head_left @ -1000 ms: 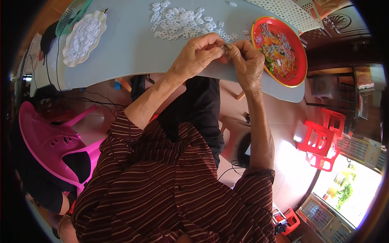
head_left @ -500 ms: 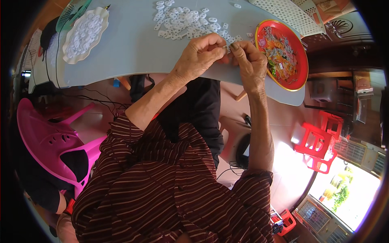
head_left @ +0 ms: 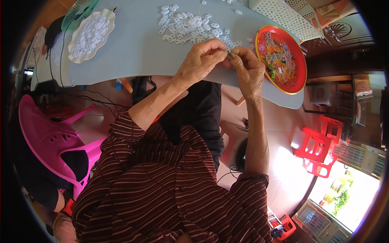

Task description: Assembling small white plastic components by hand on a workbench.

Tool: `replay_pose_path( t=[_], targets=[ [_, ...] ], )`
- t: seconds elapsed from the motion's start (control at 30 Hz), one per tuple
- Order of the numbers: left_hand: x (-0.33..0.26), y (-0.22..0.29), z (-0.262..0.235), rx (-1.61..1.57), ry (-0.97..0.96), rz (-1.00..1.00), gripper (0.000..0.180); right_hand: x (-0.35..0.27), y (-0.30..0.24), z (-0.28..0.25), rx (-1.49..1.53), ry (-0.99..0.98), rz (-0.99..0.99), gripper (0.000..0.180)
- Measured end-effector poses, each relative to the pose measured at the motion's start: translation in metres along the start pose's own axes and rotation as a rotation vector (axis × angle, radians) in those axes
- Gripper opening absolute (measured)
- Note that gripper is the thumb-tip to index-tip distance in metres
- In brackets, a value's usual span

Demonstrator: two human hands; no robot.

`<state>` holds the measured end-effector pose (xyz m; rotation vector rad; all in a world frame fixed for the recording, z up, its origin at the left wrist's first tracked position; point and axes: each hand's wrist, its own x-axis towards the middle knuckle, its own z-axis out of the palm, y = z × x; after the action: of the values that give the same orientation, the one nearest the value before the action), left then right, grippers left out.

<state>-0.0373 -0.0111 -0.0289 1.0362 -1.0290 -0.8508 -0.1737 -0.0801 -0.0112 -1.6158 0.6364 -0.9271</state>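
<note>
Small piece (head_left: pixel 229 51) — fingertip-pinched by curled left hand (head_left: pixel 202 61) and right hand (head_left: pixel 249 69), near table edge (head_left: pixel 133 75), open tabletop (head_left: pixel 133 48) leftward, red tray (head_left: pixel 299 67) rightward

small piece (head_left: pixel 229 51) between the fingers (head_left: pixel 219 55) mostly hidden, white basket (head_left: pixel 279 17) cut off at top, green basket (head_left: pixel 78 15) likewise

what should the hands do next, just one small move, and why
Perhaps a gentle press with the right hand while the left hand steadies the small pale piece: both hands pinch close together around it and mostly hide it, so a light touch seems safer.
</note>
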Motion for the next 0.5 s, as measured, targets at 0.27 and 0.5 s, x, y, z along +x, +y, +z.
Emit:
replay_pose_path(
  t=[0.27, 0.5],
  targets=[
    [0.013, 0.021, -0.016, 0.375, 0.005, 0.067, 0.012, -0.001, -0.005, -0.005, 0.085, 0.048, 0.097, 0.009],
    [0.065, 0.017, -0.053, 1.178, -0.214, 0.428, 0.017, -0.001, -0.003, -0.002, 0.084, 0.06, 0.062, 0.007]
  ],
)
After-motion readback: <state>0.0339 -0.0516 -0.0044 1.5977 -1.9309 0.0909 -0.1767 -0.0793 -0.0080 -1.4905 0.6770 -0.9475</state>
